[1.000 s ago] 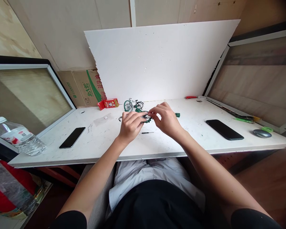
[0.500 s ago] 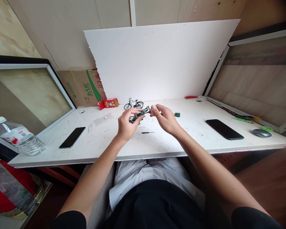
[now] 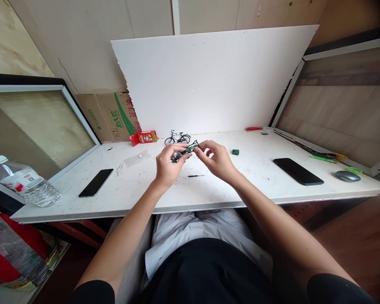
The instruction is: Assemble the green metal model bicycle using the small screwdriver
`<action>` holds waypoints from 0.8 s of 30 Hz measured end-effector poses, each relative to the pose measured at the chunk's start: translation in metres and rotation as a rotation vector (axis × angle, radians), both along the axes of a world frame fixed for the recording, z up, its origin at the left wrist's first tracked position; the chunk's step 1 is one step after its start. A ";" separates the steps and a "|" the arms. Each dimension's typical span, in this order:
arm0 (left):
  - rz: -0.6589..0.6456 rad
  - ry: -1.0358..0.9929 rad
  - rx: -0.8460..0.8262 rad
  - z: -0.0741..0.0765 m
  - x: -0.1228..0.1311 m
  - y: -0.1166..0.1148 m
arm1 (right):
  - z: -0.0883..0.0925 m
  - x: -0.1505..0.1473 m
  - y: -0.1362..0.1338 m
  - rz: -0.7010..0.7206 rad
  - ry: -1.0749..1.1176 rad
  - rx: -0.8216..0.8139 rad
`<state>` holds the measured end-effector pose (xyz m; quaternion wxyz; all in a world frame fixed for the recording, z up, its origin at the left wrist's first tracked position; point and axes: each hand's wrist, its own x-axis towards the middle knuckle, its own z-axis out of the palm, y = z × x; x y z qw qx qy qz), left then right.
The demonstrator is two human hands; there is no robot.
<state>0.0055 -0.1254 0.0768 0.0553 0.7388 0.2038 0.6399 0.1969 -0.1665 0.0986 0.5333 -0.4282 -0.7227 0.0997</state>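
Desk [image 3: 136, 190], left hand [image 3: 168, 166] curled, right [image 3: 219, 162] (seemingly) pinching

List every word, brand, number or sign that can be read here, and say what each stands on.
"北大荒": large green characters on the cardboard box.
"花生油": red characters on the same box.
Too small or blurred to read: the box's smaller print and marks, and the print on the red packet, the bottle label and the white sticker on the clear bag.
No lettering can be made out on the held green part.
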 end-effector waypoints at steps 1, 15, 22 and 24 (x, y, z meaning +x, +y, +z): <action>0.000 -0.005 0.004 0.000 0.000 0.000 | -0.001 0.000 0.000 -0.015 -0.011 0.018; 0.034 0.031 0.122 0.002 -0.002 0.001 | -0.008 -0.003 0.006 -0.067 0.014 0.162; 0.067 0.038 0.076 0.001 0.000 -0.005 | -0.009 0.006 0.009 -0.139 0.014 0.312; 0.025 0.019 0.053 0.000 0.001 -0.005 | -0.007 0.009 0.008 -0.138 -0.048 0.359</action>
